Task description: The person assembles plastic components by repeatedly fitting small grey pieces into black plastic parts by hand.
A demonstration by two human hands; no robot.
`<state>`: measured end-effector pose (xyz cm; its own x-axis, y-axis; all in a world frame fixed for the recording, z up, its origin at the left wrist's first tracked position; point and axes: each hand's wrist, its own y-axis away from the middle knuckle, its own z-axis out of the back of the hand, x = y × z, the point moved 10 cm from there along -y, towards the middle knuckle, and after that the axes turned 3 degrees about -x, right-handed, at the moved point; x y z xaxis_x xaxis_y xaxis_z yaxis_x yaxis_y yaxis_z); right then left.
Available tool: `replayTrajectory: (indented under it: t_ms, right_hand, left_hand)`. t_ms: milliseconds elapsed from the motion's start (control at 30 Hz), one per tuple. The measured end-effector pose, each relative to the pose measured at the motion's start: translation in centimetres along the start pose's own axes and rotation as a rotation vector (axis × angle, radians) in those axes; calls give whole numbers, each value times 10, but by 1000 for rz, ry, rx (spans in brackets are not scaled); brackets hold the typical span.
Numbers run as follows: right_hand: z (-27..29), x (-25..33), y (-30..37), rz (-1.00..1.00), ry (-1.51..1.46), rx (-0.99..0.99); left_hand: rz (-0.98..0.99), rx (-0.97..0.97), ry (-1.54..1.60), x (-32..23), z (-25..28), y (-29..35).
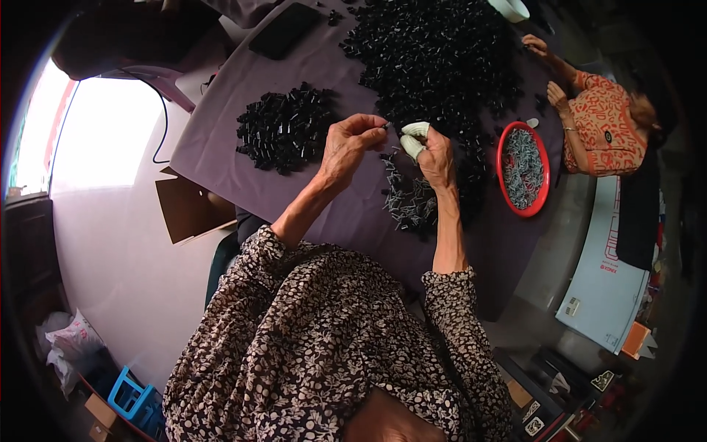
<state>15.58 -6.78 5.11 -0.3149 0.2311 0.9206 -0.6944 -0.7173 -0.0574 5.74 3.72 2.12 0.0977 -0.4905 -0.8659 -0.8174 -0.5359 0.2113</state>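
Note:
My left hand (349, 147) reaches over the cloth-covered table, thumb and forefinger pinched on a small black plastic piece (385, 126). Just to its right is my right hand (436, 158), with pale covers (414, 136) on the thumb and forefinger. Those two fingers are closed toward each other; what they hold, if anything, is too small to make out. Below the right hand lies a loose heap of grey screws (412, 205) among black pieces. A smaller pile of black pieces (283, 131) sits left of my left hand. Beyond both hands spreads a large heap of black pieces (434, 59).
To the right stands a red bowl (524, 213) full of screws. Another person (607, 129) in an orange patterned top works at the table's right edge. A dark flat object (284, 31) lies at far left, a white container (509, 9) at far right. A cardboard box (188, 206) stands beside the table.

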Motion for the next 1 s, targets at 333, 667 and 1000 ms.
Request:
replayTrajectory:
  t_ms: [333, 667, 1000]
  right_hand:
    - [6, 49, 11, 251, 35, -178]
    - [24, 61, 8, 126, -149, -147]
    - [22, 70, 2, 101, -90, 4]
  left_hand:
    - [55, 25, 144, -7, -21, 10]
    - [-31, 83, 38, -33, -37, 17]
    - [-62, 70, -98, -36, -34, 19]
